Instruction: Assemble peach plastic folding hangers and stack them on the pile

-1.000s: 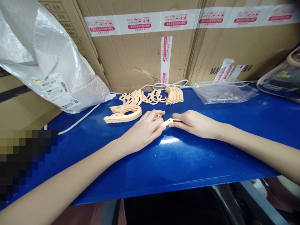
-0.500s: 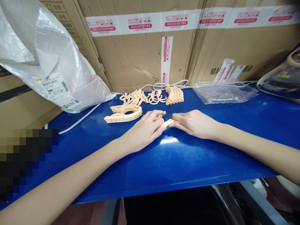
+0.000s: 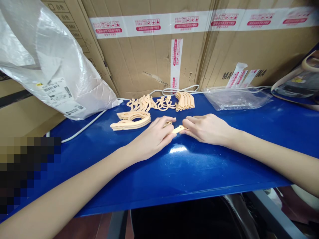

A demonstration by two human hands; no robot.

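Note:
Over the middle of the blue table, my left hand (image 3: 159, 134) is closed around a cream plastic hanger piece (image 3: 178, 129), mostly hidden under the fingers. Its narrow end, with a small hole, sticks out to the right. My right hand (image 3: 204, 127) pinches at that end with thumb and curled fingers; whether a second part sits in this pinch is hard to make out. Just left of my left hand lies a stack of curved hanger arms (image 3: 131, 122). Behind my hands are a heap of cream hooks (image 3: 142, 103) and a row of curved tube-like hanger arms (image 3: 184, 100).
A clear plastic bag (image 3: 234, 99) lies at the back right, near a transparent bag with a beige trim (image 3: 296, 83). On the left leans a white mailing bag (image 3: 62, 66). A white cable (image 3: 84, 127) runs beside it. Cardboard boxes (image 3: 149, 59) stand behind the blue table (image 3: 149, 186).
My right hand has tilted and shifted slightly, its fingers now curled closer over the end of the hanger piece. My left hand keeps its grip almost unmoved.

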